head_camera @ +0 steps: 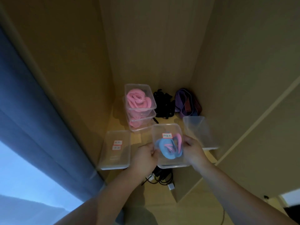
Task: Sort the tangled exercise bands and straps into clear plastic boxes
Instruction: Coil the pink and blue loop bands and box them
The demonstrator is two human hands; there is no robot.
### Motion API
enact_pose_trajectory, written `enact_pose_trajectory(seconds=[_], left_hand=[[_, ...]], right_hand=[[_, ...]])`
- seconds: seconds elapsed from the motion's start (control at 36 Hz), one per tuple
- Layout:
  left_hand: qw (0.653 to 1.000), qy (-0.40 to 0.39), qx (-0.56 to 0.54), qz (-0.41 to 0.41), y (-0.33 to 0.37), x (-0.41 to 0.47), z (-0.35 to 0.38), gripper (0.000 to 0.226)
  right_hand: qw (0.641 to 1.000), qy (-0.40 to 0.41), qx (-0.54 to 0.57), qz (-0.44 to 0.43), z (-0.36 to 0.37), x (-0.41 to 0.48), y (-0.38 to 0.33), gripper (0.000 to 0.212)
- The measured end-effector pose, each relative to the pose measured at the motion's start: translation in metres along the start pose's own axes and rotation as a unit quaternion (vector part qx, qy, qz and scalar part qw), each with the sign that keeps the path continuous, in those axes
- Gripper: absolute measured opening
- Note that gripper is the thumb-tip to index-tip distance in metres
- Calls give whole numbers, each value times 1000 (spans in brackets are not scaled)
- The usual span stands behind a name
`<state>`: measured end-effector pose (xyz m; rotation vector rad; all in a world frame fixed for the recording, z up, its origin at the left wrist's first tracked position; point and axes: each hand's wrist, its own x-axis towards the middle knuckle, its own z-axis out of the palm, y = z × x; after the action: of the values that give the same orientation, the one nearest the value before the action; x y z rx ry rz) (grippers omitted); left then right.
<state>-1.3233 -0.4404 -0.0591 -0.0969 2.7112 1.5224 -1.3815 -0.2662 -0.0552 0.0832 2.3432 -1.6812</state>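
- We hold the clear labelled box [168, 143] between both hands, above the shelf floor [141, 137]; it contains a blue band [165, 150] tangled with a pink band [177, 141]
- The left hand [143, 155] clamps the left long wall of the box; fingers [150, 147] are curled shut against that wall
- The right hand [193, 151] clamps the right long wall, fingers closed on the rim, thumb side toward the bands
- A white label with red border [167, 135] sits on the box, just beyond the bands and between the two hands
- Left of the left hand, near it: a clear box [116, 150] with two small labels, lying flat, no visible contents
- Right of the right hand, just beside it: an empty-looking clear box [200, 132], tilted; we cannot tell whether it touches the held box
- Beyond the grip, to the left: two stacked clear boxes [140, 106] holding coiled pink bands [138, 98]
- Directly beyond the grip: a heap of black straps [164, 103], touching the stacked boxes
- Beyond the right hand: a purple band with orange stripes [188, 102], against the back corner
- Below the grip, nearer to us: dark cables [159, 176] and a small white block [171, 186]; detail is too blurred to identify further
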Motion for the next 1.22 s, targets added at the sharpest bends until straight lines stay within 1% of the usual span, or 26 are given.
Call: enact_pose_trajectory(seconds=[0.08,0.14,0.19,0.25,0.33,0.42,0.53,0.67,0.78,0.83,0.92,0.97,1.08,1.17,1.22], left_hand=[[999,13,-26,37,20,5,-8,16],[998,10,-29,61,34,10,-17,16],[997,9,-34,75,42,19,-22,23],[995,6,-37,88,51,26,-29,29],[991,38,-30,121,71,36,-42,38],[986,74,-13,151,90,44,-58,41],[984,100,-59,138,99,59,-81,34],[981,142,-105,74,92,73,-113,29],[971,182,-154,32,75,90,-131,24],[966,195,-168,15,74,96,-138,21],[962,202,-184,18,72,107,-141,30],[959,209,-189,16,68,115,-139,31],[959,215,-183,-2,59,122,-131,18],[945,245,-213,-34,51,127,-125,24],[937,256,-233,-42,50,128,-122,18]], right_hand=[[999,37,6,-26,-12,-3,-20,31],[998,48,5,-36,-20,-3,-36,28],[997,58,14,-50,-27,-5,-51,22],[995,74,29,-67,-31,-7,-67,21],[989,103,62,-90,-34,-9,-92,24],[984,110,70,-120,-34,-9,-118,25],[984,76,98,-125,-25,0,-150,27],[992,12,61,-107,2,35,-178,22],[993,-45,49,-94,23,60,-190,19],[991,-71,57,-98,30,71,-192,18],[987,-95,63,-110,34,85,-194,21],[985,-107,72,-114,35,94,-194,22],[981,-142,63,-117,36,108,-187,16],[978,-149,57,-132,38,113,-175,16],[975,-159,61,-143,39,115,-170,18]])
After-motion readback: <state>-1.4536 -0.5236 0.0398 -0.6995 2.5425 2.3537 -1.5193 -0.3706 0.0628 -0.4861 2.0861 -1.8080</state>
